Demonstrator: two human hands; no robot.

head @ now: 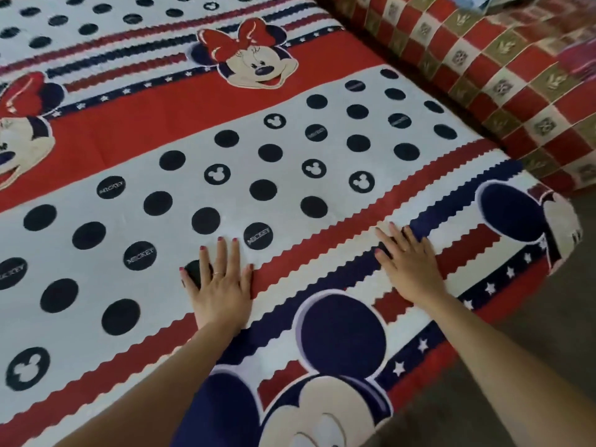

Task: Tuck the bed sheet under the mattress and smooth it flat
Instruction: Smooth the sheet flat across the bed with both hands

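The bed sheet is red, white and navy, printed with cartoon mouse faces, black dots and zigzag stripes. It lies stretched flat over the mattress and wraps down over the near edge and the right corner. My left hand lies palm down on the white dotted band, fingers spread. My right hand rests flat on the striped band close to the near edge, fingers together and pointing away from me. Neither hand holds any cloth.
A second mattress or cushion covered in red, cream and gold checks butts against the bed's far right side. Grey-brown floor runs along the near edge at the lower right. Something blue and pink lies on the checked cover at top right.
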